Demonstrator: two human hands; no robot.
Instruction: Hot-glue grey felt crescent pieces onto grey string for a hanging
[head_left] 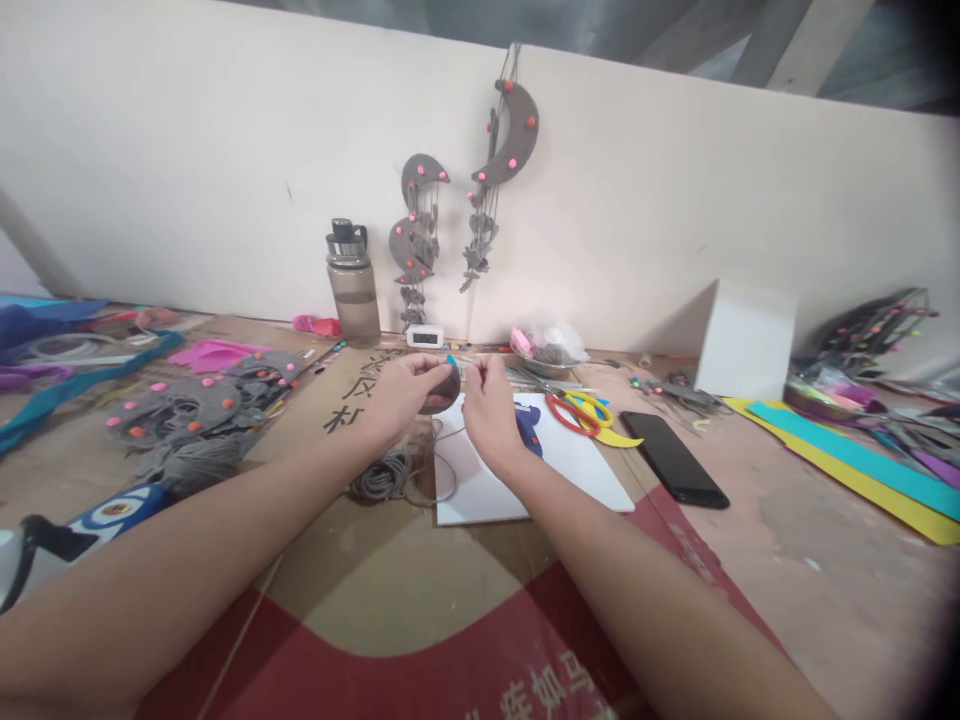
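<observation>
Between the thumb and fingers of my left hand is a dark grey felt piece, with a small bright blue bit at its top edge. My right hand is just to the right, its fingertips pinched together; whatever they hold is too small to make out. Thin grey cord hangs below the hands and runs to a coil of grey cord on the cardboard. Under my right hand lies a white board, with a dark blue object on it, partly hidden by the hand.
Red-handled scissors and yellow-handled scissors lie beside a black phone. A bottle stands at the back near a small digital display. Grey felt crescents lie left; others hang on the white wall.
</observation>
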